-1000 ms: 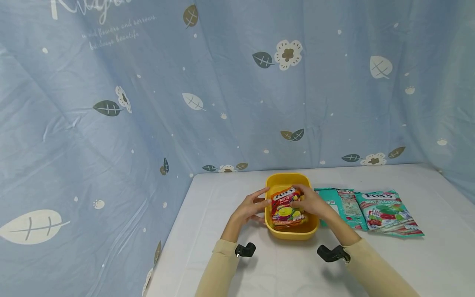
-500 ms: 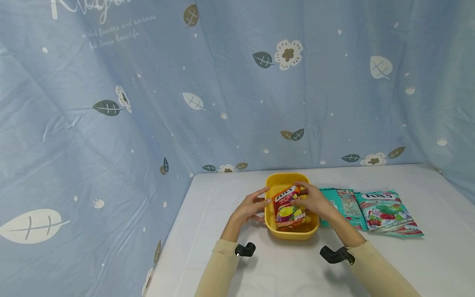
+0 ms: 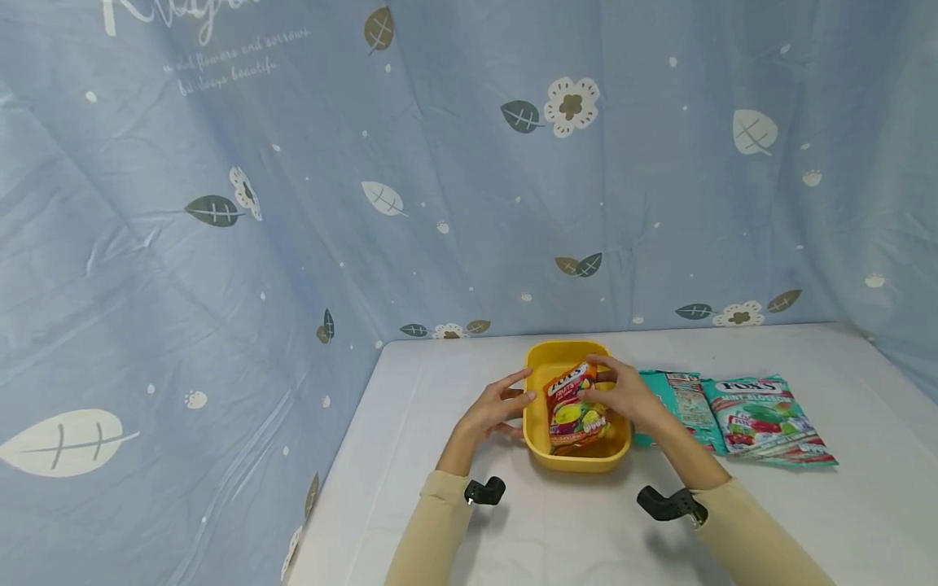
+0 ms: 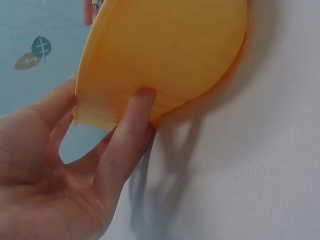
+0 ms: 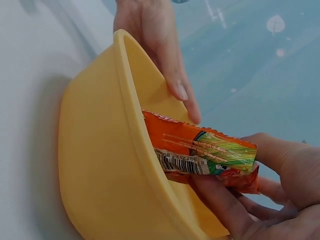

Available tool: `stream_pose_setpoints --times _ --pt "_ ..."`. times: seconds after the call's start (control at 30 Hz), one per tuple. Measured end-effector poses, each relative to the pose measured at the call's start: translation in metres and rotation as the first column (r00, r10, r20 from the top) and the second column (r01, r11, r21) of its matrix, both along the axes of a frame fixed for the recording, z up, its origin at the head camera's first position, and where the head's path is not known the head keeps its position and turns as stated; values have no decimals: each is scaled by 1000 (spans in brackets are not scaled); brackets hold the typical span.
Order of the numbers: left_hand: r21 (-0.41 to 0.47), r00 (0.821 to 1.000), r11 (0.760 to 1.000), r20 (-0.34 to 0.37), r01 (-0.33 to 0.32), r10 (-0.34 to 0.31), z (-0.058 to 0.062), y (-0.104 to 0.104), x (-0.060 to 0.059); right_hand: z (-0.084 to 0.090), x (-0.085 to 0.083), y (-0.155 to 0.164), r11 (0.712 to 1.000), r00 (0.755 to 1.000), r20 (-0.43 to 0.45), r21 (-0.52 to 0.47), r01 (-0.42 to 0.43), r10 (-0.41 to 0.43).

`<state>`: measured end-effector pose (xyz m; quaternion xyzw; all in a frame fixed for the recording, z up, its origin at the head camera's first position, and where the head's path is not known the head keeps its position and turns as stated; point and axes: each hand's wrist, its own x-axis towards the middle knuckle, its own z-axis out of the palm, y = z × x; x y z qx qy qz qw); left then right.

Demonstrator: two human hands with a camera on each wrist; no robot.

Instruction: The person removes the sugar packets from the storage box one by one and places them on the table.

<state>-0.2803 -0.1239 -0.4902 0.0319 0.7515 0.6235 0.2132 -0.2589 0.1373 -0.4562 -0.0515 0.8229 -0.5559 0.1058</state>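
A yellow plastic tub (image 3: pixel 579 464) stands on the white table. My left hand (image 3: pixel 488 411) grips its left side, with digits at the rim and fingertips against the outer wall (image 4: pixel 175 50). An orange-red bag of Fox's fruit candy (image 3: pixel 573 415) is tilted inside the tub, its upper right part raised. My right hand (image 3: pixel 628 397) pinches that bag by its right edge. In the right wrist view the candy bag (image 5: pixel 200 147) sticks up past the tub's rim, its barcode side showing.
Two teal candy bags lie right of the tub: one back-side up (image 3: pixel 685 407), partly behind my right arm, and a Fox's mint bag (image 3: pixel 765 419) face up. A blue printed curtain (image 3: pixel 454 163) hangs behind and left of the table (image 3: pixel 557 529).
My right hand has moved slightly right and away from me, drawing the orange-red candy bag rightward and tilting it more. The left hand stays at the tub.
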Motion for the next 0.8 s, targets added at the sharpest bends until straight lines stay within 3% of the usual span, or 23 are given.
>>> stream_pose_setpoints --times 0.8 --pt "-24 1000 1000 6 -11 11 1 1 1 0 3 8 989 998 62 -145 40 -32"
